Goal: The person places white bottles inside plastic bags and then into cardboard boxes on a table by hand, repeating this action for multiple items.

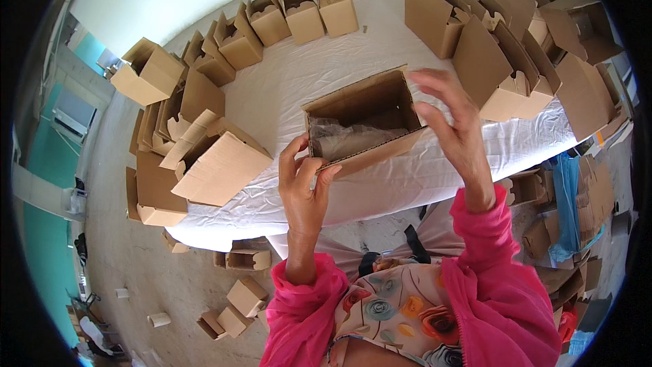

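Note:
An open-topped brown cardboard box (377,153) is in front of me at the middle of the white-covered table, tilted so that I see into it. Inside, along its near left part, lies something wrapped in clear crinkled plastic (339,137); what the wrap holds I cannot make out. My left hand (303,173) grips the box's near left corner, with a ring on one finger. At the opposite end is my right hand (451,112), its thumb and fingers apart around the right edge. Whether its fingertips touch the cardboard is unclear.
Open cardboard boxes (299,13) stand in a curve along the table's far edge, and more (221,163) crowd the left. Another cluster of boxes (502,71) fills the right side. Below the white cloth (272,95), small boxes (246,297) and a blue plastic bag (565,204) lie on the floor.

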Demonstrator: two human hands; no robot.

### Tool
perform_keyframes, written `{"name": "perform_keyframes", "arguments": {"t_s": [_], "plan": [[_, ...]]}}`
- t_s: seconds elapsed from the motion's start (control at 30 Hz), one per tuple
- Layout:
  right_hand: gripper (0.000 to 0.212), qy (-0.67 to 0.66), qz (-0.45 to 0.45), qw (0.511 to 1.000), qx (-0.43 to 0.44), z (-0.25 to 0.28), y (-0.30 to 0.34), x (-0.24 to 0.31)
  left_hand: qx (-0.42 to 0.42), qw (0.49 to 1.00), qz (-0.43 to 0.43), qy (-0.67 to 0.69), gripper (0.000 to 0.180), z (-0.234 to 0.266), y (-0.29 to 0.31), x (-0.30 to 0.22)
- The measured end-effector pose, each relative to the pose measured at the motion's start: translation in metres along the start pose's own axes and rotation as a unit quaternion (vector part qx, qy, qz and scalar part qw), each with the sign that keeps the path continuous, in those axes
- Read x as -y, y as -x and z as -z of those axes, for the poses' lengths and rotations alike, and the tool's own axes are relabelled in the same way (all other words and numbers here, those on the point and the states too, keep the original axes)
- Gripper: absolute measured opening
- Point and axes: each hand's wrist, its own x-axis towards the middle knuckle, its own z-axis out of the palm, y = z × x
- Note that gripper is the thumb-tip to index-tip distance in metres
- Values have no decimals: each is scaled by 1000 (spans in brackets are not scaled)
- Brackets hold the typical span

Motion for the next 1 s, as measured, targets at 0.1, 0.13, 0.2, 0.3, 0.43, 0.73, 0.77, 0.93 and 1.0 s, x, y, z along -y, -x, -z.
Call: {"name": "perform_keyframes", "arguments": {"t_s": [0.1,0.13,0.2,0.3,0.43,0.73,0.77,0.93,1.0], "plan": [[36,9,-29,996,-88,-3,37,-17,-5,1000,-7,7,20,-4,7,4],[34,13,-18,997,-75,-7,44,-20,-5,1000,-16,16,23,-6,7,5],[30,21,-7,999,-46,-12,50,-27,-5,999,-32,35,31,-9,6,6],[25,5,-32,999,-20,-19,48,-36,29,999,1,26,44,-10,11,11],[37,3,-77,997,-22,-16,41,-50,56,996,38,50,45,-10,-6,12],[55,-42,-197,977,63,-6,5,-76,14,984,138,114,49,-27,-23,29],[53,-15,-183,981,68,-4,3,-81,-19,989,124,82,47,-31,-21,29],[48,-48,-113,987,102,-15,17,-94,-82,996,11,-14,30,-48,-16,37],[49,-125,-156,972,126,-13,20,-88,-33,999,34,27,25,-48,-16,41]]}}
